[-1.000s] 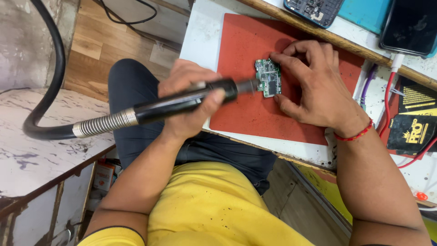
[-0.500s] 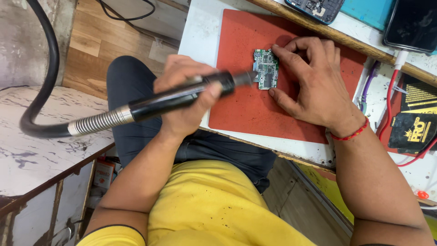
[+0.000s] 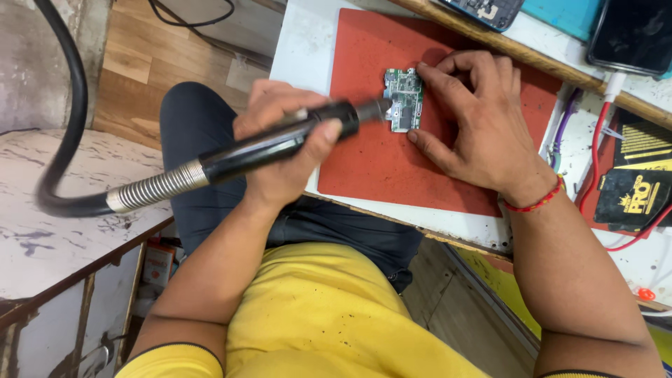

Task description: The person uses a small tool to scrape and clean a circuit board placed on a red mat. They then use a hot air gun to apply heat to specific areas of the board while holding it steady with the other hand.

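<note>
The white table carries a red mat that covers most of its near edge and runs up toward the wooden strip at the far edge. My right hand lies flat on the mat, fingers spread and pressing down on a small green circuit board near the mat's far left corner; the fingertips cover the board's right edge. My left hand is wrapped tight around a black handpiece, hanging just off the table's left edge, its tip touching the board's left side. The tip itself is blurred, so I cannot make out its shape. A metal spring collar and thick black hose trail from the handpiece and run out of view at the top. A dark phone at the far right corner is cut off
</note>
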